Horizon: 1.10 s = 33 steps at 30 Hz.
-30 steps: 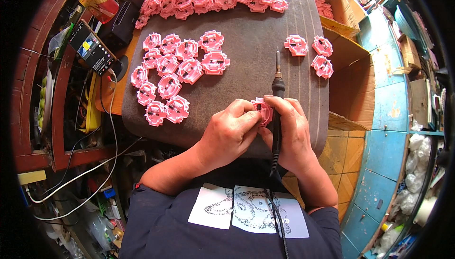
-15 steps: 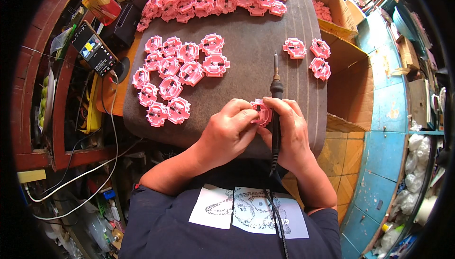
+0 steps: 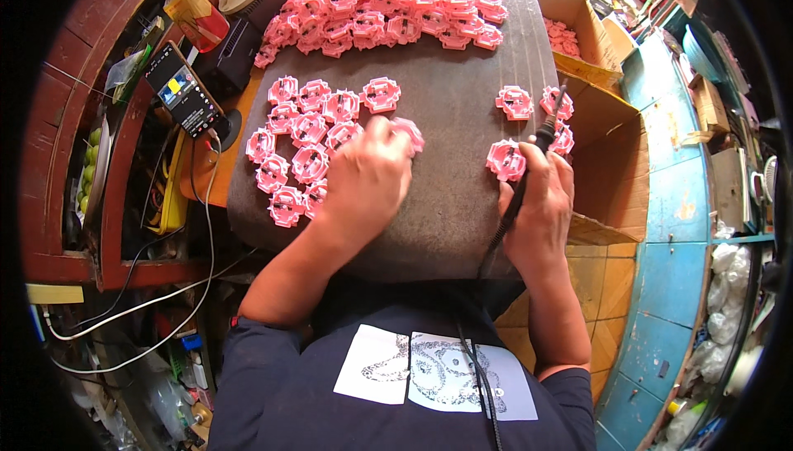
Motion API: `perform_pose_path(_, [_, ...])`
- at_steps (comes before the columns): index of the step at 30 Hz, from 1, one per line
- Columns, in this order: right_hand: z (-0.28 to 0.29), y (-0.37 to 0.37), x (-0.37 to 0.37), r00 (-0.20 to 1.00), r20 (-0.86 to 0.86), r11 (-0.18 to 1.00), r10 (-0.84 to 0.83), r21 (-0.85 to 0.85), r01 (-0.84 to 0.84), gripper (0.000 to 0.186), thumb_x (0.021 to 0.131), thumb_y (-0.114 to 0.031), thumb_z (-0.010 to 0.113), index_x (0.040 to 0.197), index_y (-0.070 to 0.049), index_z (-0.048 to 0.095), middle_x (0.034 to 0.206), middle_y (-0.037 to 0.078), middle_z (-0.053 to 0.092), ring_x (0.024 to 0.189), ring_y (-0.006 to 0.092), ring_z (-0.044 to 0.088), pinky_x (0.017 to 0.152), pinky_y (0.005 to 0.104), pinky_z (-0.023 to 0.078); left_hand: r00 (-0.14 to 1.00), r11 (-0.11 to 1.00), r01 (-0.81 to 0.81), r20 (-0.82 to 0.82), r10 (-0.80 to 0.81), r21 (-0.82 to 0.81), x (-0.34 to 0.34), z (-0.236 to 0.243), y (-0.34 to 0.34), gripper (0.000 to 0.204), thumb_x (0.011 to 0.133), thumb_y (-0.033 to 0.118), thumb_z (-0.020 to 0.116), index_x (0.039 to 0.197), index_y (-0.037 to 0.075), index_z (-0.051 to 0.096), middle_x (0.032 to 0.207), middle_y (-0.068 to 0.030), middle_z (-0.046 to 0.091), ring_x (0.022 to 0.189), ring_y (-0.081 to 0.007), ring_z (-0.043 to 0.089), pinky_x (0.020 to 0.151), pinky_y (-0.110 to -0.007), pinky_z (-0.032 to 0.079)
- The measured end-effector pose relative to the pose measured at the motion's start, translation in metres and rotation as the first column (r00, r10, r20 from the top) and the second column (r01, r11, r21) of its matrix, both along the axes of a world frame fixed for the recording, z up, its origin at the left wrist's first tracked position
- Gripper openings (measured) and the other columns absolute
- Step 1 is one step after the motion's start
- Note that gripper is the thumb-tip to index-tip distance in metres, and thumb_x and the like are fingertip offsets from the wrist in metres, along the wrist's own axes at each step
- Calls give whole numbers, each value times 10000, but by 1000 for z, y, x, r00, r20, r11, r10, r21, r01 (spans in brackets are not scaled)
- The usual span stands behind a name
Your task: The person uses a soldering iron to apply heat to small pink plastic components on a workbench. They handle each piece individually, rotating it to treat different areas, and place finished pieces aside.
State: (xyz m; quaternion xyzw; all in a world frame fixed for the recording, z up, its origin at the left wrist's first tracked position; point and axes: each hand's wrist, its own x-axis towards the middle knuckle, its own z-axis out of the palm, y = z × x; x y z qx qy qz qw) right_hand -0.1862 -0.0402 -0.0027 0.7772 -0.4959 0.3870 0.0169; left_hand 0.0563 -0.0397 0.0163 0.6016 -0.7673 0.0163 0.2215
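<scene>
In the head view, the left hand (image 3: 369,177) pinches a blurred pink part (image 3: 408,136) near the frame's centre; the right hand (image 3: 541,207), right of centre, grasps a soldering iron (image 3: 546,130), a pink piece (image 3: 505,159) at its fingertips, whether held too I cannot tell

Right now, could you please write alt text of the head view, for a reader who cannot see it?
A person's right hand holds a soldering iron over a dark table, while the left hand is at a blurred pink plastic part. Similar parts lie on both sides, with a heap at the far end.
</scene>
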Motion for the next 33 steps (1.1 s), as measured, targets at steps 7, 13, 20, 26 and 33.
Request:
perform_pose_path(7, [-2,19,-4,923,199,943,330,-113,-313,497,787,57,715,1265,-13,601,1159,208,714,991,410,689,945,511,516,926,942,334,-181,-331,-9,-9,2,49,419,788,-59,730,1197,4,670,1249,-194,615,983,-358,675,874,-450,573])
perform_pose_path(13, [-2,22,1,896,221,922,386,-79,-378,498,792,79,709,1270,-5,596,1128,212,717,952,406,695,926,497,524,941,975,214,-256,-224,-67,-24,-4,54,401,809,65,825,1182,20,685,1218,-170,607,979,-341,636,894,-463,543])
perform_pose_path(20, [1,18,6,877,242,901,416,20,-433,500,808,97,696,1287,5,586,1102,203,702,911,420,671,917,497,522,854,915,399,-337,-397,-66,-23,-13,41,385,792,60,824,1156,35,701,1267,-154,654,1176,-360,635,1009,-476,498])
perform_pose_path(26, [0,19,5,883,252,885,396,152,-441,412,855,63,693,1249,-22,604,1006,154,689,911,361,656,810,435,544,820,882,458,-327,-469,-115,-18,-13,40,366,817,20,780,1176,49,713,1312,-137,627,1241,-363,591,1030,-480,466])
perform_pose_path(33, [2,17,10,874,287,882,393,151,-447,433,842,100,687,1249,-23,603,935,141,657,862,330,650,782,423,534,876,934,339,-322,-358,-117,-28,-17,50,301,797,81,850,1073,56,733,1226,-114,656,1124,-337,622,947,-462,486])
